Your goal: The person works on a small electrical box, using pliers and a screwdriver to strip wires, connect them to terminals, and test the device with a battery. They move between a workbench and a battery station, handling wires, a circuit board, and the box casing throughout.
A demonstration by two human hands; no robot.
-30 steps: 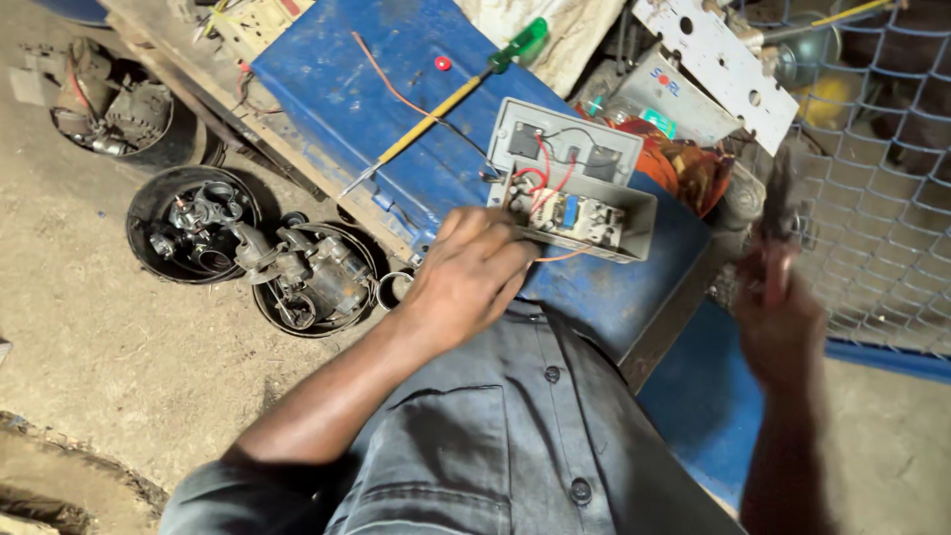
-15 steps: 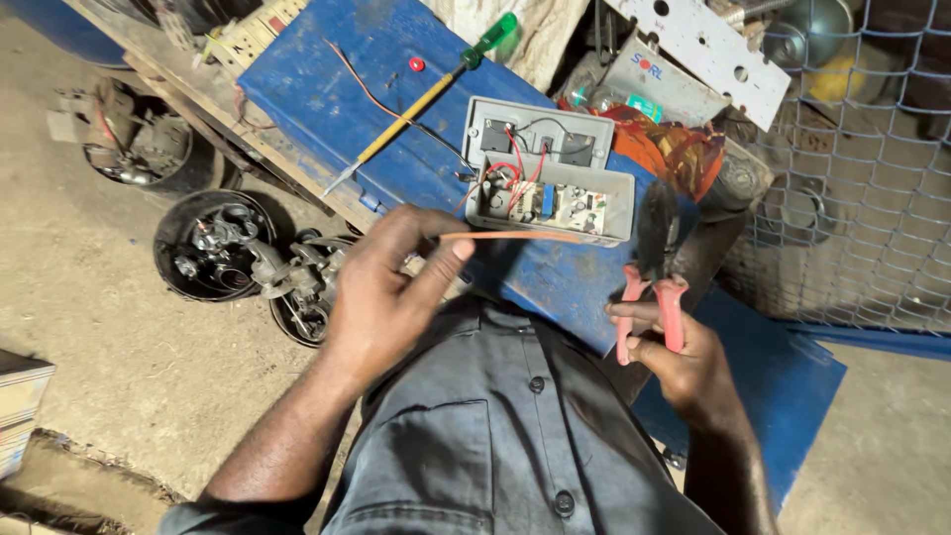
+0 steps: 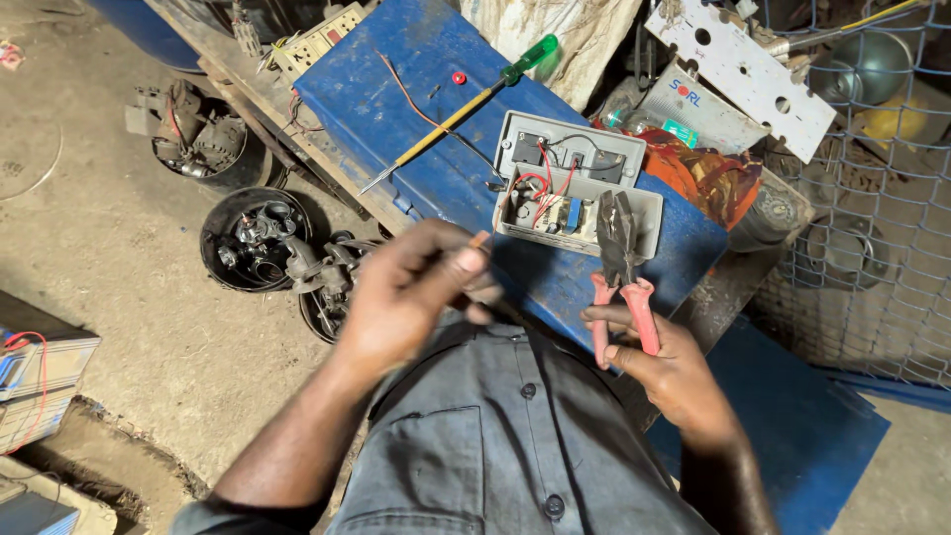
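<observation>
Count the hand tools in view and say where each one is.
2. The red-handled pliers are in the right hand; the green-handled screwdriver lies on the blue panel. Clutter may hide others.

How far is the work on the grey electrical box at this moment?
Done: the grey plastic box lies open, wiring exposed. In hand: the left hand pinches a thin orange wire; the right hand holds red-handled pliers. Left: the box is unclosed, and the yellow-shafted screwdriver lies unused.

Red-handled pliers (image 3: 622, 272), grey box (image 3: 575, 183), blue panel (image 3: 426, 109).
</observation>
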